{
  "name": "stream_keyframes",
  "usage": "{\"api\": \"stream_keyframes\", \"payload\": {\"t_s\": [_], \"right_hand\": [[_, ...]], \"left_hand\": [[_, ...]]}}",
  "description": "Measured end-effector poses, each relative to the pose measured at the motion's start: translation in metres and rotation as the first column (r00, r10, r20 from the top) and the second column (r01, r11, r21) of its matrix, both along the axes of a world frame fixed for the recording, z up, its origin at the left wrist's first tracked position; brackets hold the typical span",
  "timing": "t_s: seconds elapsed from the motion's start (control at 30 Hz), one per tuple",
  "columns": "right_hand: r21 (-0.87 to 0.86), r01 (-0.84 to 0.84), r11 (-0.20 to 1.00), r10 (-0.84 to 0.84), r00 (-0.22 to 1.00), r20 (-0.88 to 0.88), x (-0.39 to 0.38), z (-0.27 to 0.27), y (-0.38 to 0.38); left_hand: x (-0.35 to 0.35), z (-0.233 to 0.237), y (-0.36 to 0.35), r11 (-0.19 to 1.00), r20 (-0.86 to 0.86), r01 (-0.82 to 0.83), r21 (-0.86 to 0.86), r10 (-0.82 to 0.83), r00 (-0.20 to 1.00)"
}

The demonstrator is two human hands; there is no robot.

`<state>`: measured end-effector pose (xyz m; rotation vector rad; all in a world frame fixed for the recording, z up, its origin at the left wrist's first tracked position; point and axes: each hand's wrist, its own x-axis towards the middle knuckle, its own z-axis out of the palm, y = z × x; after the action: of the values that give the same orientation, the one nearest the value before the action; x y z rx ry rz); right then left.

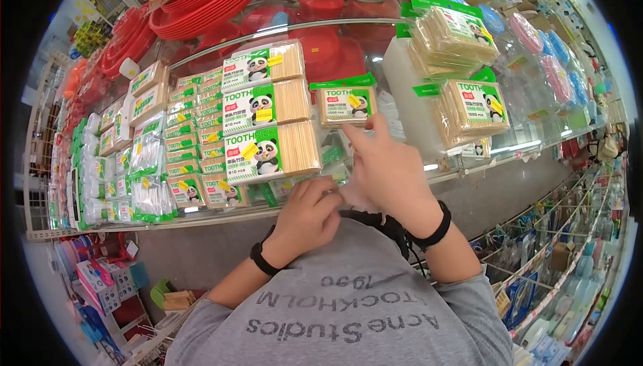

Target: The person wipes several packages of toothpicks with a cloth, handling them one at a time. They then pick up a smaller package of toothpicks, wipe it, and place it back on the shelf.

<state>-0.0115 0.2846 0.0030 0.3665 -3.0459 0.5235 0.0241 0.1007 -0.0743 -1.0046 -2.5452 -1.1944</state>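
My left hand [309, 213] is closed at the shelf's front edge, just below a stack of three large toothpick packs [251, 152] with panda labels; what its curled fingers hold is hidden. Crumpled, whitish translucent plastic [358, 195] lies between both hands, pinched under my right hand [388, 170]. The index finger of that hand stretches to the lower edge of a smaller toothpick pack [347, 103] with a green header, which lies flat right of the big stack.
Small toothpick packs [181, 127] fill rows at the left. More bagged packs [474, 106] are stacked at the right beside a white box [408, 91]. Red trays [204, 8] stand behind. A shelf rack [536, 272] is at the lower right.
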Motion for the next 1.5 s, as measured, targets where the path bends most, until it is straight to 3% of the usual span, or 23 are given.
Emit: {"api": "stream_keyframes", "payload": {"t_s": [0.1,0.17,0.37,0.8,1.37,1.5], "right_hand": [[0.06,0.014,0.998,-0.011,0.999,-0.051,-0.012,-0.013,0.001],[0.06,-0.063,0.996,0.068,0.995,-0.079,-0.018,-0.026,0.003],[0.108,-0.065,0.992,0.069,0.997,-0.034,-0.032,-0.023,-0.001],[0.004,-0.043,0.999,0.043,0.999,-0.024,-0.072,-0.029,0.007],[0.048,-0.048,0.998,0.047,0.998,0.034,-0.086,-0.027,0.011],[-0.024,-0.054,0.998,0.051,0.993,-0.107,-0.083,-0.03,0.013]], "left_hand": [[0.001,-0.001,-0.001,1.0,-0.017,0.004,-0.013,-0.005,1.0],[0.001,0.004,0.0,1.0,-0.008,-0.025,-0.007,0.025,1.0],[0.004,0.004,0.002,0.999,0.003,-0.048,-0.019,0.048,0.999],[0.005,0.003,0.004,0.995,-0.017,-0.088,-0.044,0.087,0.996],[0.005,0.004,0.004,0.996,-0.033,-0.068,-0.051,0.067,0.997],[0.006,0.004,0.004,0.996,-0.039,-0.073,-0.041,0.072,0.997]]}}
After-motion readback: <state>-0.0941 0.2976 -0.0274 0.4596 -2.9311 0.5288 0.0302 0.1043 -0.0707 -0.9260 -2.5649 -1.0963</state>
